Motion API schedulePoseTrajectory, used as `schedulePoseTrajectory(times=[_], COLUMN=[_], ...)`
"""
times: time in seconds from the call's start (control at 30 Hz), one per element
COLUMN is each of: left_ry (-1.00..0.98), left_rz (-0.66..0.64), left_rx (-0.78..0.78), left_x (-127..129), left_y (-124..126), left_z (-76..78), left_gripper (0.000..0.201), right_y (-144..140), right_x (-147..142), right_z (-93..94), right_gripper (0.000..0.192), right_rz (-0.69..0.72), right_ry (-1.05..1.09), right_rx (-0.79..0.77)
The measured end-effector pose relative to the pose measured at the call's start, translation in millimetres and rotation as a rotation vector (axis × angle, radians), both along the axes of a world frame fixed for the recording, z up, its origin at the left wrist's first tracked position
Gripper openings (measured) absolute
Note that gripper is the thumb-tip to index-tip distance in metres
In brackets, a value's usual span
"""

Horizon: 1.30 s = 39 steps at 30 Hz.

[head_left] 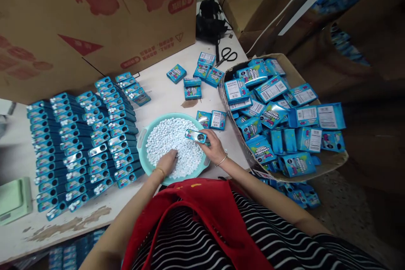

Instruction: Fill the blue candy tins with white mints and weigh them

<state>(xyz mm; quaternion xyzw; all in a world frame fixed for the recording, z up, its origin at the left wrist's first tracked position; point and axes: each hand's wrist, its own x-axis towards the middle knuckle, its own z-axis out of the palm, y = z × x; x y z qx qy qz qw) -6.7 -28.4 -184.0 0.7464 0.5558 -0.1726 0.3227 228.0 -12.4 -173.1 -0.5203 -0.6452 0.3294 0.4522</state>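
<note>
A round teal basin (143, 134) sits on the white table in front of me, heaped with small white candy pieces (171, 139). My left hand (166, 163) reaches down into the candies at the basin's near side, fingers curled among them. My right hand (214, 147) holds a small blue box (196, 136) on its side over the basin's right rim, open end toward the pile. Whether the left hand's fingers are closed on candies I cannot tell.
Rows of filled blue boxes (82, 139) stand at the left. A cardboard carton (291, 76) of flat blue boxes (275, 118) sits at the right. Loose boxes (202, 76), scissors (227, 55), a large cardboard box (95, 21) and a green scale (14, 200) surround them.
</note>
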Motion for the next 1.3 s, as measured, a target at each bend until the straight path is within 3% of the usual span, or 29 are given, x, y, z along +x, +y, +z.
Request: schedulePoseTrajectory(times=[0.07,0.13,0.23,0.4,0.57,0.67,0.83,0.97,1.07,1.13,1.2,1.3], left_ry=[-0.080,-0.149,-0.231,-0.379,-0.383,-0.241,0.185,0.303,0.303,0.307,0.293,0.273], left_rz=[0.026,0.044,0.050,0.041,0.000,-0.090,-0.215,-0.250,-0.290,-0.286,-0.224,-0.104], left_rx=[0.034,0.053,0.057,0.104,0.190,0.189,0.139,0.210,0.230,0.244,0.279,0.266], left_x=[18.0,27.7,22.9,-9.8,-17.0,-3.1,37.8,65.5,66.9,54.2,31.7,-8.0], left_y=[2.2,5.0,6.5,0.6,1.1,7.4,13.0,11.0,11.3,13.4,16.6,21.6], left_z=[-16.8,-23.5,-13.0,44.1,100.6,123.0,157.6,178.9,185.5,182.7,170.7,132.4], left_gripper=[0.034,0.040,0.038,0.029,0.027,0.023,0.024,0.029,0.031,0.029,0.025,0.023], right_y=[0.1,0.2,0.6,-0.7,-7.7,-12.3,-17.1,-18.4,-18.0,-17.3,-16.4,-14.6], right_x=[-0.2,-0.2,0.6,-0.3,-9.5,-17.2,-25.3,-26.9,-26.0,-24.0,-21.2,-16.2], right_z=[0.9,1.3,1.6,-1.8,-8.3,-8.2,-5.0,-6.1,-8.2,-10.0,-11.9,-13.2], right_gripper=[0.030,0.030,0.031,0.031,0.043,0.052,0.054,0.055,0.056,0.056,0.055,0.051], right_rz=[-0.023,-0.042,-0.059,-0.069,0.082,0.150,0.194,0.196,0.190,0.184,0.173,0.147], right_ry=[0.006,0.009,0.009,0.005,-0.104,-0.158,-0.212,-0.208,-0.190,-0.173,-0.151,-0.101], right_rx=[-0.015,-0.023,-0.020,-0.004,0.071,0.108,0.125,0.109,0.108,0.111,0.106,0.066])
